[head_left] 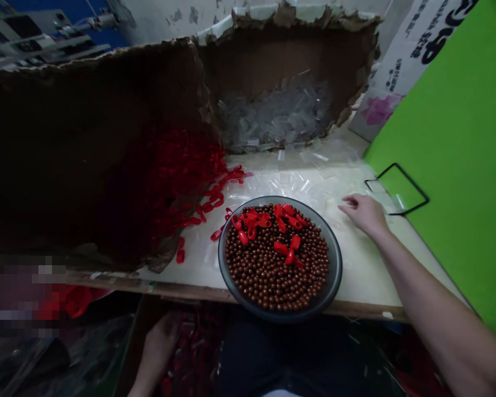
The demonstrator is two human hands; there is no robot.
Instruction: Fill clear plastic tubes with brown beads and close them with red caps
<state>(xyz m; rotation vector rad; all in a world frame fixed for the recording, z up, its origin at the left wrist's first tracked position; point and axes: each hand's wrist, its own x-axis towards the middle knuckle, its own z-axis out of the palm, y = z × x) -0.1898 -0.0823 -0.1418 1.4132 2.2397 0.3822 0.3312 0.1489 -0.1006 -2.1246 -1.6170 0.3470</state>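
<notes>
A grey bowl (339, 264) full of small brown beads (268, 275) stands at the front edge of the table, with several red plastic pieces (250, 220), each with an oval opening, lying on top of the beads. To the right of the bowl, my right hand (366, 212) is low over the tabletop, fingers curled and the thumb near the index finger; whatever they may hold is too small to make out. Below the table edge, my left hand (163, 336) is at a dark box holding red pieces (194, 347). Shadow hides its fingers.
Behind the bowl, an open cardboard box (198, 77) has red pieces (169, 171) on its left side and clear plastic pieces (273, 116) on its right. More clear pieces lie on the tabletop (355, 275). A green panel (458, 165) with a black wire frame (413, 184) borders the right.
</notes>
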